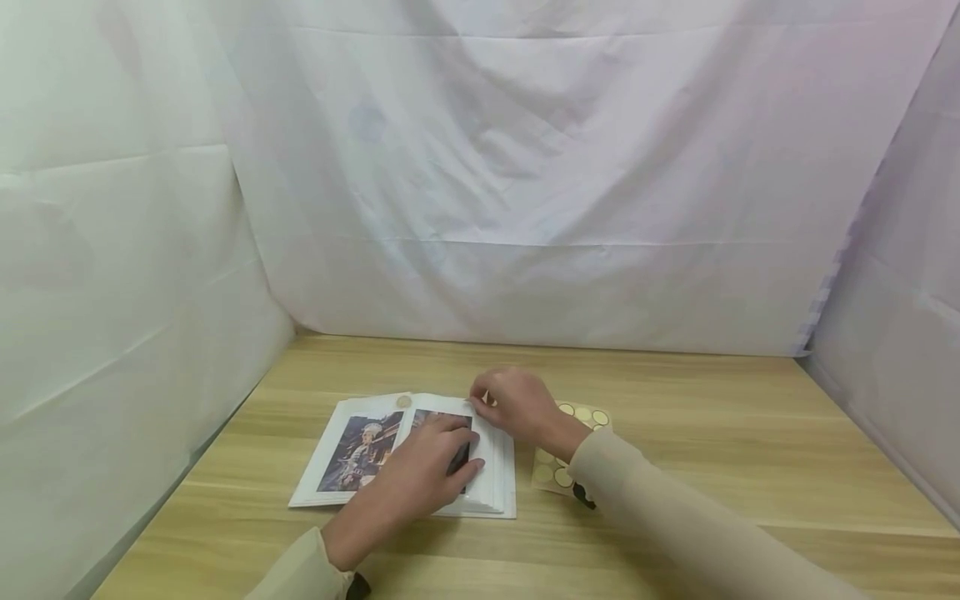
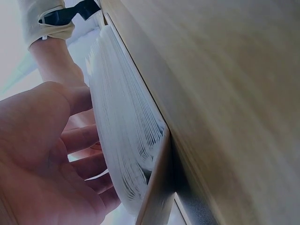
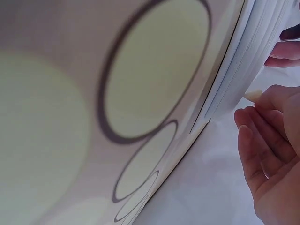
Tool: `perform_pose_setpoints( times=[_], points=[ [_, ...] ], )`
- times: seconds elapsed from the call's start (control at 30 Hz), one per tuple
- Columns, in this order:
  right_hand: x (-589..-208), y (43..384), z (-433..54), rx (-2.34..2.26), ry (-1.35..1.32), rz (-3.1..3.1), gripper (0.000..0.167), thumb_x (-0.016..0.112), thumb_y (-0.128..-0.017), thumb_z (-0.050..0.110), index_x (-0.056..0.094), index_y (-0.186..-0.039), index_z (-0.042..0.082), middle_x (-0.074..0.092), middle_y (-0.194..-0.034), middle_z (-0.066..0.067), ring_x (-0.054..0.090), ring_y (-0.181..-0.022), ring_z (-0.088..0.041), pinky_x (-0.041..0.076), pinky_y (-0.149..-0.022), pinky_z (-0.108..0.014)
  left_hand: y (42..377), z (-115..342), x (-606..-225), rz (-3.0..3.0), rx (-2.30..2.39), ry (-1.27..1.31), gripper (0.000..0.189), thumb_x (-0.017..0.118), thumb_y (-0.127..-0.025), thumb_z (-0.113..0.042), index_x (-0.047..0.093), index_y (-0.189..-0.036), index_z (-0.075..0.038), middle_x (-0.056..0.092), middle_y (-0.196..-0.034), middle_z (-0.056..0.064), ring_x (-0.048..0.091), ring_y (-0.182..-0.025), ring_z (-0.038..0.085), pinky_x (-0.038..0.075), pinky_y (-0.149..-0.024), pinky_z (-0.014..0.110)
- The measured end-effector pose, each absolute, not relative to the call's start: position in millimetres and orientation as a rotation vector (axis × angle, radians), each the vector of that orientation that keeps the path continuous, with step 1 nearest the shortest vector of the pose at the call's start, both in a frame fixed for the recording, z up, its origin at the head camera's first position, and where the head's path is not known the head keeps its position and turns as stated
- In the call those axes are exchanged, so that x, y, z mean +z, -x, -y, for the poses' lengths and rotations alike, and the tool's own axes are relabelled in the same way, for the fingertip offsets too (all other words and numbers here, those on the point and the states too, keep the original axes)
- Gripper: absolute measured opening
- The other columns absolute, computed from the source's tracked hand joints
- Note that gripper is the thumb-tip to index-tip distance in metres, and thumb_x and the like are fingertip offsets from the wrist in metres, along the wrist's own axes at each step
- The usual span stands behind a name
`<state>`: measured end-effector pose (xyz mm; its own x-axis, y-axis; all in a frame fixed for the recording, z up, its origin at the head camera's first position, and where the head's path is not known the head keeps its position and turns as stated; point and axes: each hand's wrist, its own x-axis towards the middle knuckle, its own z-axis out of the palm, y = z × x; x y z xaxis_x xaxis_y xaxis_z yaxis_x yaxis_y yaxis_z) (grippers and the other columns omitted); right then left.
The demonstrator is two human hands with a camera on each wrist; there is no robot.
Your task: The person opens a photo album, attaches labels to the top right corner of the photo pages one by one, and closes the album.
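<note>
A photo album [image 1: 489, 479] lies open on the table, a photo of a person in a silver headdress [image 1: 365, 454] on its left page. My left hand [image 1: 423, 467] rests on the right page with its fingers spread, hiding much of the photo there. At that page's upper right corner, my right hand [image 1: 517, 406] pinches a small pale sticker [image 3: 253, 96] between thumb and forefinger. The left wrist view shows the left hand [image 2: 51, 154] along the album's thick stack of pages [image 2: 124, 108]. Another round sticker [image 1: 404, 402] sits at the top near the album's fold.
A sheet of round cream stickers [image 1: 551, 475] with dark outlines lies right of the album, partly under the right forearm. The wooden table [image 1: 712, 433] is bordered by white cloth [image 1: 555, 208] at the back and sides.
</note>
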<state>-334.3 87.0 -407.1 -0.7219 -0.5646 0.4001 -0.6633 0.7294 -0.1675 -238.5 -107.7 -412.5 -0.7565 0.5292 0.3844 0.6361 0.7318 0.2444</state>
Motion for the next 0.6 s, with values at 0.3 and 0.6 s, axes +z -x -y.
perform_pose_setpoints(
  times=[0.3, 0.6],
  points=[
    [-408.0, 333.9, -86.8, 0.401, -1.064, 2.649, 0.008, 0.077, -0.100, 0.023, 0.085, -0.097, 0.022, 0.081, -0.093, 0.010, 0.072, -0.083, -0.006, 0.058, -0.072, -0.023, 238.3, 107.2, -413.2, 2.648, -0.501, 0.926, 0.030, 0.079, -0.099, -0.023, 0.078, -0.120, -0.002, 0.075, -0.129, 0.016, 0.068, -0.127, 0.034, 0.057, -0.110, 0.049],
    [-410.8, 335.1, -89.9, 0.369, -1.147, 2.653, 0.009, 0.078, -0.101, 0.022, 0.086, -0.104, 0.022, 0.082, -0.106, 0.008, 0.075, -0.095, -0.009, 0.063, -0.080, -0.029, 238.0, 107.3, -412.2, 2.640, -0.482, 0.957, 0.031, 0.079, -0.098, -0.023, 0.077, -0.120, -0.001, 0.075, -0.128, 0.017, 0.068, -0.126, 0.034, 0.057, -0.109, 0.049]
  ],
)
